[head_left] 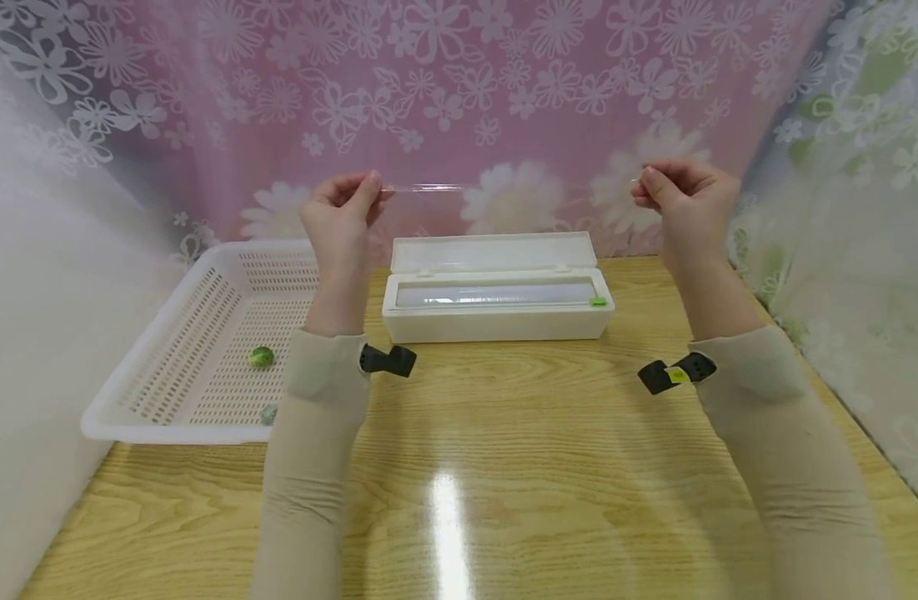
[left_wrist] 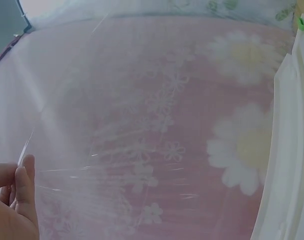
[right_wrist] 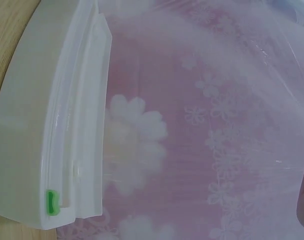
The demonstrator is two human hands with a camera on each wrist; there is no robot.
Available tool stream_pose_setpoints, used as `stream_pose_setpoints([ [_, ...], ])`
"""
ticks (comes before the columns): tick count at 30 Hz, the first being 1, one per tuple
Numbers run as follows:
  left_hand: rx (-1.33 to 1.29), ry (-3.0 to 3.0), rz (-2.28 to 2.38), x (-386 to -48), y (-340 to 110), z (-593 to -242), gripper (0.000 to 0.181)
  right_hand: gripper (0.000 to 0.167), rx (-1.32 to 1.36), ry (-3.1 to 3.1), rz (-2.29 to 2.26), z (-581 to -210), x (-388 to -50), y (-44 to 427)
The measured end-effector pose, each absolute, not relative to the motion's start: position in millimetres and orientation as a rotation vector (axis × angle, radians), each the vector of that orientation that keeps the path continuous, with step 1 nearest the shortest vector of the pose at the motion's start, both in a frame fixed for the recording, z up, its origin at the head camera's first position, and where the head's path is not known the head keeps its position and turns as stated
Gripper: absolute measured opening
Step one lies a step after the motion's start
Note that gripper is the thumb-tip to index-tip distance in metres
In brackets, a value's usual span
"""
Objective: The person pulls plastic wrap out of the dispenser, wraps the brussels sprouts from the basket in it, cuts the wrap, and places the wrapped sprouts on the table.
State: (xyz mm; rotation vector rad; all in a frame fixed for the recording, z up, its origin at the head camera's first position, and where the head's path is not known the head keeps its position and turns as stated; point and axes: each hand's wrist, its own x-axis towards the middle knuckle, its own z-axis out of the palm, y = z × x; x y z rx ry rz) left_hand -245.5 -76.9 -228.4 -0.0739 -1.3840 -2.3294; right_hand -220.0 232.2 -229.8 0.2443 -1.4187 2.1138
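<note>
- Clear film (head_left: pixel 438 187) is stretched from the left hand (head_left: pixel 346 208) to the right hand (head_left: pixel 687 196), up above the white box (head_left: pixel 496 327).
- The left hand is up past the left end of the box. Its thumb and fingers pinch one side of the film.
- The right hand is up past the right end of the box. Its thumb and fingers pinch the other side of the film.
- On the back of the box, the lid (head_left: pixel 496 254) stands up.
- Inside the box lies a shiny roll (head_left: pixel 496 295). At the right end of the box's top is a little green clip (head_left: pixel 598 302).
- Left of the box sits a white basket (head_left: pixel 181 434) with lots of small holes. In it are a round green thing (head_left: pixel 261 357) and a pale green thing (head_left: pixel 268 414), partly hidden by the left sleeve (head_left: pixel 308 467).
- Under the box is a wooden table (head_left: pixel 541 433). Behind the box hangs a pink cloth (head_left: pixel 443 108) with white flowers.
- Nearer than the box, a black band (head_left: pixel 387 360) is on the left wrist, and another black band (head_left: pixel 676 372) is on the right.
</note>
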Motion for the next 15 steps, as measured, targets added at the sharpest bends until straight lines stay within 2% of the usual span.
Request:
stream_pose_setpoints([
  [8,-0.158,-1.486,-2.261,-226.4,-80.9,-227.5,0.01,0.003,0.347,-1.523,1.932,-233.8,-204.0,225.6],
  [15,-0.255,-1.732,-2.113,-196.6,-89.6,-240.4,0.008,0.004,0.618,-1.871,1.356,-255.2,-171.0,214.5],
])
